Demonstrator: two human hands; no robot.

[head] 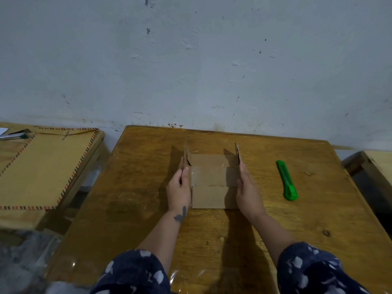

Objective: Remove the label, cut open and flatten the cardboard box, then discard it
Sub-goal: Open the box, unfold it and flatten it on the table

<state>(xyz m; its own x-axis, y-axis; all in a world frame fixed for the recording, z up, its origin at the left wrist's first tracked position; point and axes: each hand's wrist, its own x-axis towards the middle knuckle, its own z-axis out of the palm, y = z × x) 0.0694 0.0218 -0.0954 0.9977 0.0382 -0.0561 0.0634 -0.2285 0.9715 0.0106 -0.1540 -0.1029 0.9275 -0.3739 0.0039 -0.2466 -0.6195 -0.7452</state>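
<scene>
A small brown cardboard box lies opened out in the middle of the wooden table. Its centre panels rest flat, with clear tape across them. Two side flaps stand upright. My left hand pinches the left flap between thumb and fingers. My right hand presses flat against the outside of the right flap, fingers straight. A green utility knife rests on the table to the right of the box, apart from both hands. No label is visible.
A grey wall rises right behind the table's far edge. A second wooden surface with a patterned border stands to the left across a gap. Another piece of furniture sits at the right edge.
</scene>
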